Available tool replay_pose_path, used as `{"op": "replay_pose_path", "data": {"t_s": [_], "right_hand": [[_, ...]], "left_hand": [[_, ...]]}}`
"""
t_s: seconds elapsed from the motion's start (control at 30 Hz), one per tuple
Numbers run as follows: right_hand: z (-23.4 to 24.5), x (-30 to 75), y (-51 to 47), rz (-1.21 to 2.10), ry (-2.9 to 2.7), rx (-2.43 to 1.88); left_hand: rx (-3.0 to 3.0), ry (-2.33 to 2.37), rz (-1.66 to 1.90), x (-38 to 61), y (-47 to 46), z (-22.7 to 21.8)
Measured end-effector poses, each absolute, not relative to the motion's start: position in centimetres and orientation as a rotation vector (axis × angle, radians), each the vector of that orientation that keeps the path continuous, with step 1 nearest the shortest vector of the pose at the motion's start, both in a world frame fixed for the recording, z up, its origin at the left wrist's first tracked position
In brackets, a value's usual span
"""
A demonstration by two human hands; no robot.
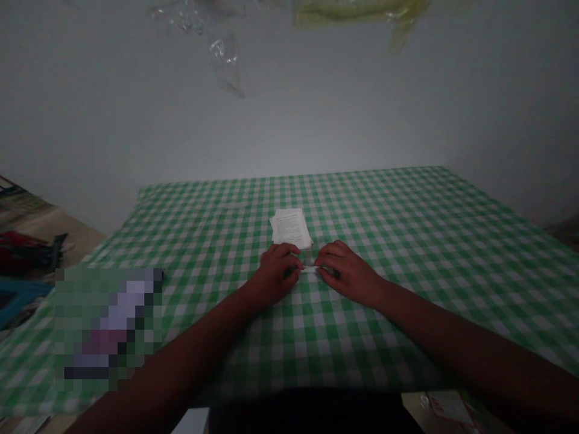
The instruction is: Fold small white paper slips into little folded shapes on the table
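Both my hands rest close together on a green and white checked tablecloth (407, 241). My left hand (277, 270) and my right hand (344, 270) have their fingers curled, and each pinches one end of a small white strip (310, 269) stretched between them. Just beyond my fingers lies a small stack of white printed paper slips (291, 227), flat on the cloth.
A blurred-out patch (108, 328) lies on the table's left side. Clear plastic bags (226, 60) hang on the pale wall behind the table. Dark and coloured clutter (22, 265) sits on the floor at the left. Papers (446, 407) show below the table's near edge.
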State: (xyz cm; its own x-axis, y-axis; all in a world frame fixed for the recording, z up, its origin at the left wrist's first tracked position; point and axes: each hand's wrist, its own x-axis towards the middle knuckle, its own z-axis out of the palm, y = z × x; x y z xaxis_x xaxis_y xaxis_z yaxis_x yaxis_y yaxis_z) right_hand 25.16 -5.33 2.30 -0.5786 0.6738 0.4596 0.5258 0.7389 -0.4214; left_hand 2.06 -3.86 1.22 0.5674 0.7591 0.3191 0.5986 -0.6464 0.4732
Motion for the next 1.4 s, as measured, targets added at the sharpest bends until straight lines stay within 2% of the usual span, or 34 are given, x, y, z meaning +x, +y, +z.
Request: {"op": "replay_pose_path", "data": {"t_s": [0.33, 0.63, 1.4], "right_hand": [[2.2, 25.1, -5.3, 0.340, -2.328, -0.882], [2.4, 25.0, -5.4, 0.344, -2.304, -0.914], [2.1, 25.0, -5.1, 0.329, -2.285, -0.938]], "left_hand": [[2.401, 1.207, 0.646, 2.4, -3.6, 1.8], [2.338, 1.249, 0.865, 2.6, -3.6, 1.4], [2.498, 1.291, 0.648, 3.0, -4.1, 1.3]]}}
